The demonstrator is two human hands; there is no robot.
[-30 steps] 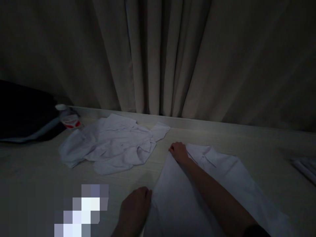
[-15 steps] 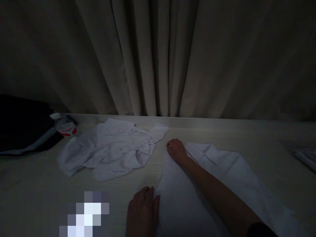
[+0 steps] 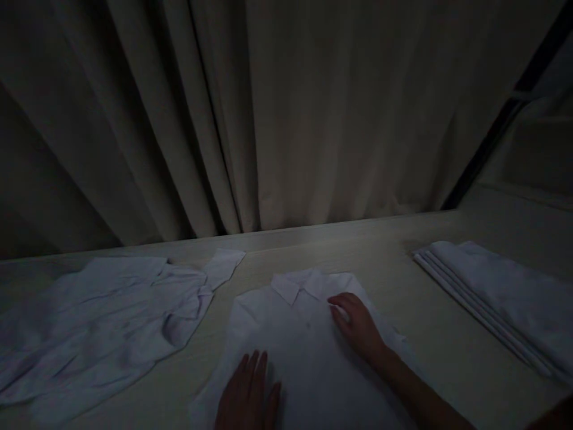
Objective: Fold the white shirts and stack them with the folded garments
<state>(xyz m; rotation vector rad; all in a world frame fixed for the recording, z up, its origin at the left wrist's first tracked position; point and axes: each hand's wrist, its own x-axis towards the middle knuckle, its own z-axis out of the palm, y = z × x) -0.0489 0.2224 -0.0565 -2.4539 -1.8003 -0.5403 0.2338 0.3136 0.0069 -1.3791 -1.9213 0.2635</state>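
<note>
While both hands press flat on it, a white collared cotton shirt (image 3: pixel 286 334) lies spread at lower centre of a pale wooden table (image 3: pixel 394 263). Left hand (image 3: pixel 249 395) rests open; right hand (image 3: pixel 358 325) is open near the collar. Folded white shirts (image 3: pixel 496 298) stack at right; a crumpled white shirt (image 3: pixel 102 322) waits at left.

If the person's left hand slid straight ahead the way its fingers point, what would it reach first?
The left hand lies flat on the white collared shirt, fingers pointing away toward the beige curtain. Going straight on, it would probably cross the shirt's body toward its left shoulder, then bare table; depth is hard to judge.
</note>
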